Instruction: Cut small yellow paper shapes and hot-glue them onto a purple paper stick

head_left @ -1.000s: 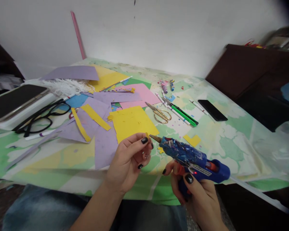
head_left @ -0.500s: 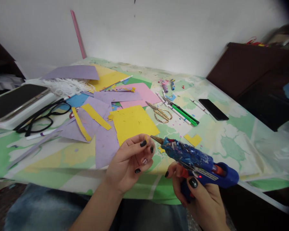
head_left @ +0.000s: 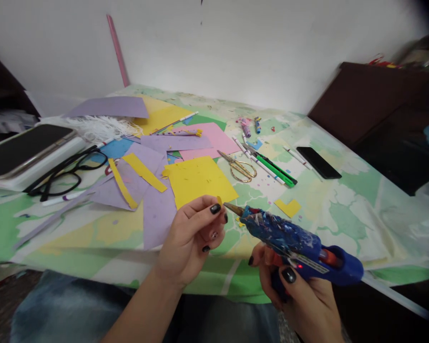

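Observation:
My left hand (head_left: 196,233) pinches a tiny yellow piece (head_left: 219,200) between thumb and forefinger, in front of a yellow foam sheet (head_left: 200,178). Wrapped round the handle of a blue glue gun (head_left: 289,238) is my right hand (head_left: 300,290). The gun's metal tip points left and lies very close to the yellow piece; whether they touch I cannot tell. A white glue stick (head_left: 396,295) sticks out of the gun's back end. Small yellow bits (head_left: 239,222) lie on the cloth behind the tip.
Gold scissors (head_left: 241,170), a green cutter (head_left: 275,170), pens and a black phone (head_left: 319,162) lie beyond my hands. Purple sheets (head_left: 159,214), yellow strips (head_left: 145,172), glasses (head_left: 62,183) and a larger phone (head_left: 25,147) are at the left. An L-shaped yellow scrap (head_left: 288,208) lies behind the gun.
The glue gun has shifted slightly right and its back end has dropped a little. My left fingers have turned slightly, still pinching the yellow piece. The whole view has moved a little.

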